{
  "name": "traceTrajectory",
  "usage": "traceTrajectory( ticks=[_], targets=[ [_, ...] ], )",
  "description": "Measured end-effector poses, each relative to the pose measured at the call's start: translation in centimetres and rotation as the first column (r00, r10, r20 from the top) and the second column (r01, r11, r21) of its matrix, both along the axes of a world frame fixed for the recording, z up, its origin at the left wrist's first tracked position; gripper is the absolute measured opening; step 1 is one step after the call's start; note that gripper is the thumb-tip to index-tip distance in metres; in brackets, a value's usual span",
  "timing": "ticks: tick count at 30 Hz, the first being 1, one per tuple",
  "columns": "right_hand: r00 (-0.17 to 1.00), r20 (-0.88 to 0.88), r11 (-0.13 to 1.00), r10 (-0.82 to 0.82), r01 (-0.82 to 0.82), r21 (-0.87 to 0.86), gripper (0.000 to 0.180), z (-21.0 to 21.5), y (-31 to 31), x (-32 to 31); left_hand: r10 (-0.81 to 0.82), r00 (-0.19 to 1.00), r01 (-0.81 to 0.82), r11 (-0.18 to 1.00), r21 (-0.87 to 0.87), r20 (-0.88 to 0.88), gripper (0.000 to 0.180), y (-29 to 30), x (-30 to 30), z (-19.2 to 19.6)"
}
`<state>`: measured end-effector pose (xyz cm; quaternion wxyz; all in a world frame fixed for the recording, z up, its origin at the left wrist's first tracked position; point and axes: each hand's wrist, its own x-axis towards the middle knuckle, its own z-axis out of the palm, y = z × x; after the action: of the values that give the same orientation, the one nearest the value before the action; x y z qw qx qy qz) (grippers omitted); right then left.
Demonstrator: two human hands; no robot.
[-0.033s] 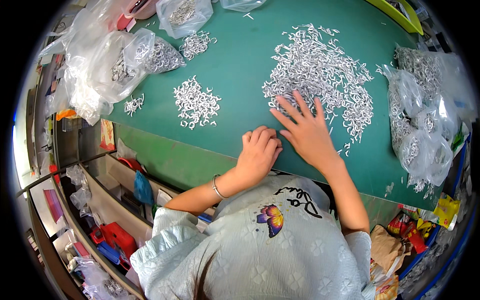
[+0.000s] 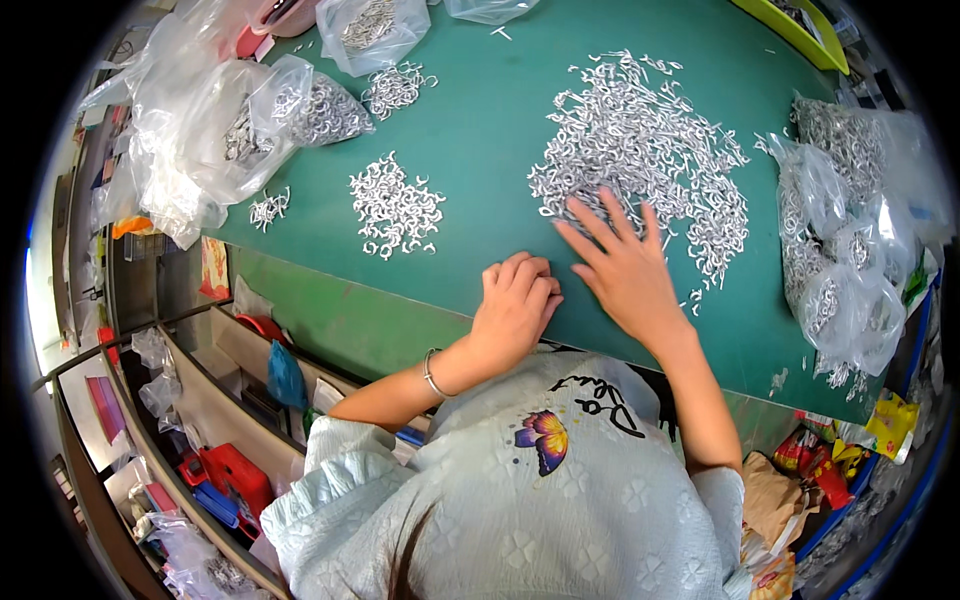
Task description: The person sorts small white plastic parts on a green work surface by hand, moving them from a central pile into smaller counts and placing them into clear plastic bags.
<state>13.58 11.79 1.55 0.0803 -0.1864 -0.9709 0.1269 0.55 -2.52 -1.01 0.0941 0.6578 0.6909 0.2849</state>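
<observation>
My right hand point(image 2: 632, 280) is spread at the near edge of a large heap of small silvery curved metal pieces point(image 2: 640, 140), its fingertips over the closest ones. To its left, my left hand point(image 2: 513, 308) is near the table's front edge with its fingers curled in; whatever they may hold is hidden. A smaller pile of curved pieces point(image 2: 395, 208) lies farther left on the green tabletop point(image 2: 470, 130). Beyond that are a little cluster of thin pieces point(image 2: 268, 208) and another small pile point(image 2: 397, 90).
Clear plastic bags of metal pieces point(image 2: 325, 112) stand at the left, with more bags point(image 2: 850, 240) along the right edge. A yellow-green tray point(image 2: 805, 35) sits at the far right corner. Open drawers or shelves point(image 2: 240, 365) hold assorted items below the table's left side.
My right hand has shifted slightly right and back toward me, its fingers still spread. My left hand stays almost where it was.
</observation>
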Motion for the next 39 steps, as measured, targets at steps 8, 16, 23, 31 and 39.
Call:
traceTrajectory(
  ticks=[8, 16, 23, 31, 39],
  targets=[
    [0.981, -0.034, 0.981, -0.191, 0.189, -0.050, 0.050, 1.2, -0.4, 1.5, 0.153, 0.988, -0.155, 0.986, 0.067, 0.032, 0.035, 3.0, -2.8, 1.5],
    [0.964, 0.095, 0.968, -0.249, 0.250, 0.010, 0.048, 0.8, -1.3, 2.4, 0.053, 0.996, -0.057, 0.997, 0.057, 0.070, 0.028, 3.0, -4.5, 0.3],
    [0.964, 0.169, 0.971, -0.206, 0.222, -0.083, 0.058, 0.8, -4.3, 2.1, -0.013, 0.996, 0.014, 1.000, 0.016, -0.086, 0.045, 3.8, -3.9, 0.9],
    [0.946, 0.289, 0.976, -0.145, 0.185, -0.118, 0.069, 1.3, -6.5, 4.1, -0.072, 0.997, 0.072, 0.991, -0.117, -0.001, 0.045, -1.0, -2.6, 1.6],
    [0.934, 0.084, 0.938, -0.347, 0.343, 0.050, 0.063, 0.4, -3.1, 1.5, -0.061, 0.995, 0.065, 0.996, -0.055, 0.077, 0.044, -0.3, -0.8, 1.5]
  ],
)
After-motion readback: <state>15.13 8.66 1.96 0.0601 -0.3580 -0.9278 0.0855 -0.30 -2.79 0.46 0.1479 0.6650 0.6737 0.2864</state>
